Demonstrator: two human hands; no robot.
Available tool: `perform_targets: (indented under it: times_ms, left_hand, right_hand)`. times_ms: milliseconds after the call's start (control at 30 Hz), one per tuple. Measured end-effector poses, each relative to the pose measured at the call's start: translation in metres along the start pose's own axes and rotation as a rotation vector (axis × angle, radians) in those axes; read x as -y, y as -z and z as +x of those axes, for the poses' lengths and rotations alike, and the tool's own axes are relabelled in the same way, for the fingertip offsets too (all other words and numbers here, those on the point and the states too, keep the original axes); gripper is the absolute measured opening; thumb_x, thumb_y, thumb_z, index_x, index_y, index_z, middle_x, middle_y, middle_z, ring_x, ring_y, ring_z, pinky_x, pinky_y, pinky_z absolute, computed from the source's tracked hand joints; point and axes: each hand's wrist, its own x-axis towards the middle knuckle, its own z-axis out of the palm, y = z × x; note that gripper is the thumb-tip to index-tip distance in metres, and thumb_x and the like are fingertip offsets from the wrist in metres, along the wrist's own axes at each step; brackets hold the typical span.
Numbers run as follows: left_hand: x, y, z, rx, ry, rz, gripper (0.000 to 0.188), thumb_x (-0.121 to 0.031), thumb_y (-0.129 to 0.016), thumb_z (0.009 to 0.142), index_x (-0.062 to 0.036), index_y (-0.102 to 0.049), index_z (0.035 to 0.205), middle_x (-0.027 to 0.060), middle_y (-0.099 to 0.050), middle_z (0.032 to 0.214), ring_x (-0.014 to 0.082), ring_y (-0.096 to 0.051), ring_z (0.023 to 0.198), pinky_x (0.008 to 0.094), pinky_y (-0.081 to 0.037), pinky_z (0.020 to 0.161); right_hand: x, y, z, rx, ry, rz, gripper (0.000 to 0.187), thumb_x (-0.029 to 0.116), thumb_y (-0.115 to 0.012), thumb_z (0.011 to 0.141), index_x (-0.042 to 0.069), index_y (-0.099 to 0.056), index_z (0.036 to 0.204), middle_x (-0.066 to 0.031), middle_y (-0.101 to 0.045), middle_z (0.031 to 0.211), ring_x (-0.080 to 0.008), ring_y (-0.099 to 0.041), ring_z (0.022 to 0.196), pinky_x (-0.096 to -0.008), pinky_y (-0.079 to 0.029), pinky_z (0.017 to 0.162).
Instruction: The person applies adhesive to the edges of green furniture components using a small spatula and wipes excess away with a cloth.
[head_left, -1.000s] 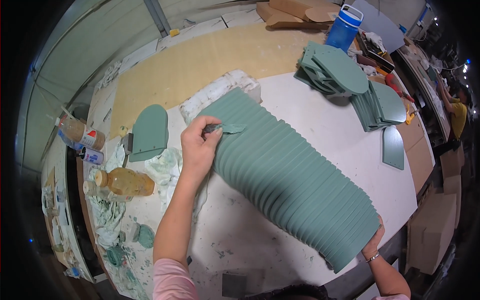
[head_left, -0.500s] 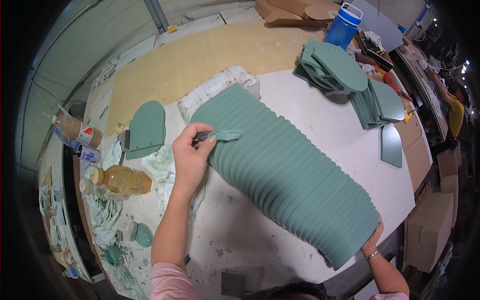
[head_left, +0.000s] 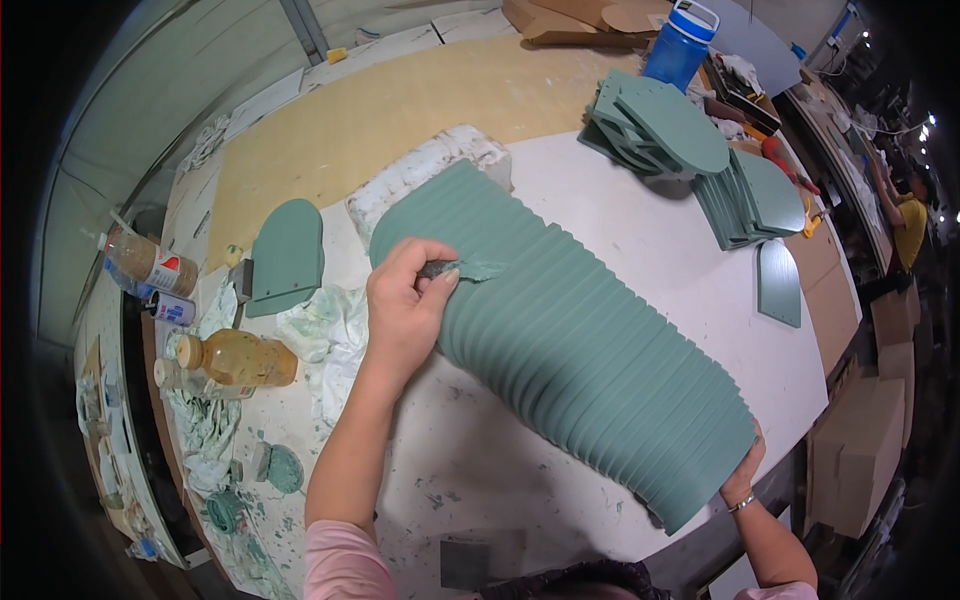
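A long leaning row of green round-ended panels (head_left: 580,340) runs diagonally across the table, packed face to face. Its far end rests by a white, stained block (head_left: 430,180). My left hand (head_left: 405,300) is closed around a small putty knife (head_left: 478,270), its flat blade smeared green and lying against the panel edges near the far end. At the near right end, my right hand (head_left: 742,475) presses and grips the last panel; most of its fingers are hidden behind the row.
Left: a loose green panel (head_left: 288,258), crumpled stained cloths (head_left: 325,335), an amber bottle (head_left: 240,358) and green putty lumps (head_left: 284,468). Far right: stacked green panels (head_left: 665,125), more panels (head_left: 750,200) and a blue water bottle (head_left: 680,48). Cardboard boxes (head_left: 862,445) stand right; beyond, another person (head_left: 908,225).
My left hand has slid the putty knife a little to the right along the panel edges. The right hand still holds the near end, and the whole view has shifted slightly.
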Motion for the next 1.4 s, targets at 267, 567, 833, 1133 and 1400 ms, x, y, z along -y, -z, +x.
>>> perform_targets:
  times_ms: [267,567,833,1133,1400]
  left_hand:
    - [0.001,-0.003,-0.005,-0.03,-0.025,-0.041,0.013,0.005,-0.066,0.082,0.0013,-0.065,0.094,0.0031,-0.057,0.081,0.0085,-0.045,0.065,0.0233,-0.04,0.061]
    - [0.001,0.004,-0.019,-0.08,-0.017,-0.046,0.012,0.002,-0.066,0.083,0.001,-0.063,0.094,-0.0007,-0.055,0.085,0.0079,-0.046,0.074,0.0221,-0.04,0.07]
    - [0.007,0.017,-0.068,-0.128,0.034,-0.052,0.014,0.006,-0.066,0.084,0.0001,-0.063,0.096,-0.0005,-0.056,0.085,0.0076,-0.049,0.076,0.0213,-0.041,0.071]
    - [0.017,0.014,-0.084,-0.179,0.019,-0.047,0.012,0.004,-0.066,0.083,0.0006,-0.063,0.094,0.0018,-0.057,0.084,0.0091,-0.05,0.075,0.0225,-0.041,0.07]
    - [0.017,0.01,-0.087,-0.235,0.052,-0.095,0.011,0.005,-0.065,0.084,0.0015,-0.063,0.095,0.0022,-0.057,0.086,0.0098,-0.051,0.077,0.0231,-0.042,0.073]
  right_hand:
    - [-0.01,0.006,0.0,-0.031,0.018,0.05,0.054,0.048,-0.037,0.103,0.001,-0.057,0.119,-0.0049,-0.063,0.109,-0.0144,-0.061,0.099,-0.0307,-0.05,0.087]
    - [0.016,-0.021,0.002,-0.134,0.035,-0.036,0.06,0.059,-0.033,0.101,0.003,-0.052,0.089,0.0002,-0.052,0.081,-0.0083,-0.049,0.077,-0.0261,-0.044,0.068]
    - [0.013,-0.021,0.003,-0.175,0.022,0.039,0.052,0.047,-0.034,0.104,0.001,-0.056,0.092,-0.0014,-0.056,0.081,-0.0094,-0.053,0.077,-0.027,-0.045,0.069]
    - [0.016,-0.022,0.005,-0.125,0.1,-0.08,0.048,0.04,-0.034,0.105,0.0,-0.06,0.098,-0.0026,-0.062,0.086,-0.0126,-0.059,0.08,-0.0279,-0.048,0.071]
    - [0.019,-0.024,0.004,-0.12,0.022,0.107,0.049,0.042,-0.035,0.106,0.0,-0.06,0.103,-0.0028,-0.063,0.092,-0.0115,-0.059,0.084,-0.0274,-0.05,0.075]
